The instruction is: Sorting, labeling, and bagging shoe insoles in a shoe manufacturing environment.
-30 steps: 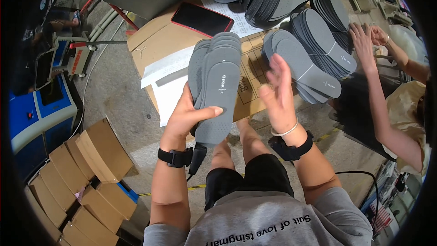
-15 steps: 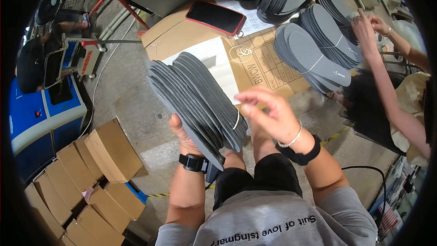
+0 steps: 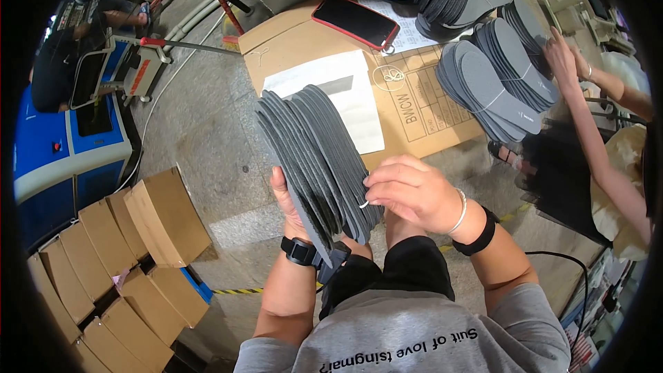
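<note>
Grey insoles fanned out on edge between two hands

Grey foam insoles [image 3: 314,159], a thick stack too many to count, stand on edge above the person's lap. The left hand [image 3: 290,200] grips the stack from below and behind, fingers wrapped round its lower end. The right hand [image 3: 407,190] rests on the stack's near right edge, fingers curled and pinching at the outer insoles, with a thin white band showing at the fingertips.

Beyond the stack lies one flattened cardboard box [image 3: 324,48] on the floor. On it, taking the stack as the mark: one white sheet [image 3: 352,90] just behind it, one red-cased phone [image 3: 356,21] farther behind, and a small loop of rubber bands [image 3: 390,74] to the right of the sheet. Three bundles of grey insoles [image 3: 494,76] lie far right of the stack and beyond it, each tied by a band. Another person's hands [image 3: 570,59] reach into those bundles.

Left of the stack and lower, closed brown cartons [image 3: 131,249] stand in two rows, about ten; what they contain cannot be seen. A blue machine [image 3: 62,145] stands farther left.

Half a second ago the right hand hovered open over the stack; now it has closed onto the edge, and the stack has tilted more upright.
</note>
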Available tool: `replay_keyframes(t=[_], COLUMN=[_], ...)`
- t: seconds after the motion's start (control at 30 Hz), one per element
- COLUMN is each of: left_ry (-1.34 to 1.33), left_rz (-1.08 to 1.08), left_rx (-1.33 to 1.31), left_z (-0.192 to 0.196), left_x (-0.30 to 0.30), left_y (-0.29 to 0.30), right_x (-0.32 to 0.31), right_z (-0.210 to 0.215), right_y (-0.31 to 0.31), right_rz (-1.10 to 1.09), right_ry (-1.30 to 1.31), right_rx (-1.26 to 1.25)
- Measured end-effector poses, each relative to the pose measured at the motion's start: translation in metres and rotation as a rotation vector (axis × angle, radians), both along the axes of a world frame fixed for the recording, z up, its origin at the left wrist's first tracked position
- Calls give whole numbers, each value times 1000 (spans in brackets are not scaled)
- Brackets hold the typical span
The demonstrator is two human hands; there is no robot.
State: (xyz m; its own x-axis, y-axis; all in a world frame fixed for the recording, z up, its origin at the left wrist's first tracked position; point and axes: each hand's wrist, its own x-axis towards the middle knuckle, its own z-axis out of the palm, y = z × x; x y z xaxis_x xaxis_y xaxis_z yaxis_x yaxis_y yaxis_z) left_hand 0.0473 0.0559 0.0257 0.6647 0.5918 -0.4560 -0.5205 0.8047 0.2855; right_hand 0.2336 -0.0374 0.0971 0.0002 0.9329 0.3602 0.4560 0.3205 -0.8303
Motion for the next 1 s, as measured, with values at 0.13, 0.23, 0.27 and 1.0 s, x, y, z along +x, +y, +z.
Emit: replay_keyframes(t=[0.13,0.23,0.27,1.0], left_ry=[-32,9,48,254], left_rz=[5,41,54,-879], left_rx=[1,29,57,15], left_z=[5,9,11,37], left_x=[-12,-25,-28,-35], left_y=[-1,11,18,-32], right_x=[-15,-18,-18,49], right_z=[8,11,12,28], right_y=[-4,-25,-36,48], right_rz=[38,71,134,-335], right_ry=[-245,-174,-116,342], right_rx=[18,-48,-167,-255])
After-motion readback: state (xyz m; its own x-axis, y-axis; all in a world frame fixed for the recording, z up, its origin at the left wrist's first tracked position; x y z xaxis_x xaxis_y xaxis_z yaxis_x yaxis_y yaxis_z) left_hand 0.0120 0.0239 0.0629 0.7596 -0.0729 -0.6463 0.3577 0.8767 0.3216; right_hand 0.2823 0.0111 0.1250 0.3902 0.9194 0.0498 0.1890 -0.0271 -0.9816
